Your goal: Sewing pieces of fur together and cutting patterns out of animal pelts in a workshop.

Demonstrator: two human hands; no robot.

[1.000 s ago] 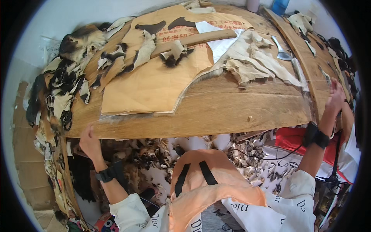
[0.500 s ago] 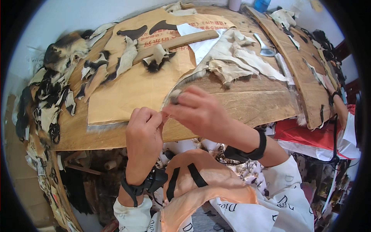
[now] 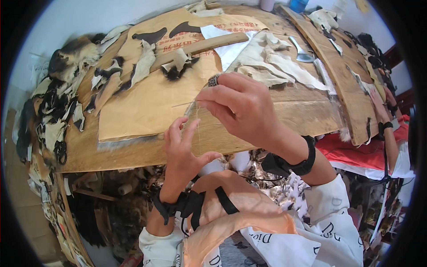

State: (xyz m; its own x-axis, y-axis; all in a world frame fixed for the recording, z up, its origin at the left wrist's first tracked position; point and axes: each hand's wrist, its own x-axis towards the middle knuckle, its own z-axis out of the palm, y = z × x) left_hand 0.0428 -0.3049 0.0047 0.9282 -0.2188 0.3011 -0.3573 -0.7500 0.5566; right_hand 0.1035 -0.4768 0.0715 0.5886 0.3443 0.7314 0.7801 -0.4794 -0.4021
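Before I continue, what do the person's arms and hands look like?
The sleeves are white with black lettering. Each wrist wears a black strap with a dark, bulky unit. The right hand has a dark, textured band on one finger; the left hand shows none.

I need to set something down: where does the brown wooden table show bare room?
Bare tabletop lies right of the right hand, between the cream hide scraps and the front edge. A thinner strip fronts the flat yellow paper sheet. The left end is crowded with black-and-white fur scraps.
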